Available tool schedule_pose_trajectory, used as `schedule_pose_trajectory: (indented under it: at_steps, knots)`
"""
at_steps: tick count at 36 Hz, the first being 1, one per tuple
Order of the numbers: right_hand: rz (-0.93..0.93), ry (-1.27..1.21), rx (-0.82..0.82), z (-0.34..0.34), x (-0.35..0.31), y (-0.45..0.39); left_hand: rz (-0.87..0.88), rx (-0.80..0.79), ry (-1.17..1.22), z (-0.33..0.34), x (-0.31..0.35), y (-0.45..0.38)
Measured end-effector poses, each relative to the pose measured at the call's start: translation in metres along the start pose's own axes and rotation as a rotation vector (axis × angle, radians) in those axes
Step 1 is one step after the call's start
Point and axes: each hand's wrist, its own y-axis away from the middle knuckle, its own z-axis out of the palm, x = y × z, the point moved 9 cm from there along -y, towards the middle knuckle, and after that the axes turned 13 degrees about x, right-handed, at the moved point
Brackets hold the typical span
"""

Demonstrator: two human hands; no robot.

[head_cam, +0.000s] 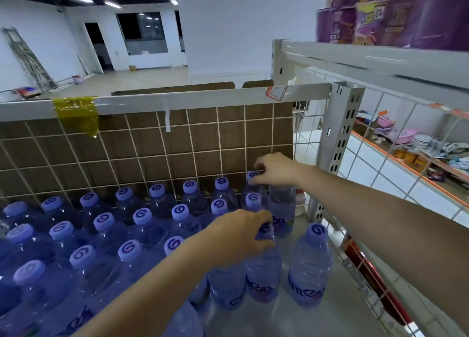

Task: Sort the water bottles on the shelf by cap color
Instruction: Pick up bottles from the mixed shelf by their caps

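Several clear water bottles with pale blue swirl-marked caps [130, 250] stand in rows on the shelf floor [299, 319]. My left hand [241, 234] is closed around the neck of a bottle [264, 273] in the front right group; its cap is partly covered by my fingers. My right hand [275, 170] reaches to the back right corner and grips the top of a bottle [281, 207] whose cap is hidden under my palm, next to a blue-capped bottle [252, 175]. One bottle [311, 265] stands alone at the right.
A white wire grid [157, 143] backed by brown cardboard closes the rear of the shelf. A white perforated upright [337, 143] and wire side panel stand at the right. Purple packages [396, 14] sit on the shelf above. Dishes [421, 141] lie on a neighbouring shelf.
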Motion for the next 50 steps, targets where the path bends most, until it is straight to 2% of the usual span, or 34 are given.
schedule_pose_trajectory:
  at_steps: [5, 11, 23, 27, 30, 32, 38, 45, 50]
  knots:
    - [-0.007, -0.016, -0.036, 0.016, -0.014, -0.007, -0.015, -0.012, 0.004, 0.004, -0.002, -0.001]
    - [-0.120, 0.024, -0.037, 0.017, -0.029, -0.005, -0.026, -0.033, 0.001, 0.004, -0.003, 0.000]
    - [-0.045, -0.090, -0.057, 0.016, -0.015, -0.001, -0.071, 0.021, 0.009, 0.000, -0.006, 0.001]
    - [-0.049, -0.080, -0.012, 0.008, -0.013, 0.006, -0.114, 0.053, 0.008, -0.003, -0.011, 0.006]
    - [-0.053, -0.072, 0.037, -0.002, -0.013, 0.013, -0.135, 0.148, 0.023, -0.017, -0.013, 0.011]
    - [-0.062, -0.036, 0.091, -0.010, -0.013, 0.018, -0.134, 0.216, 0.040, -0.029, -0.015, 0.016]
    - [-0.062, 0.050, 0.173, -0.028, -0.017, 0.036, -0.091, 0.265, 0.039, -0.054, -0.007, 0.035]
    - [-0.044, 0.114, 0.173, -0.041, -0.019, 0.064, -0.085, 0.216, -0.034, -0.064, -0.008, 0.056]
    - [0.008, 0.205, 0.082, -0.045, -0.008, 0.094, -0.175, 0.060, -0.195, -0.057, -0.022, 0.082]
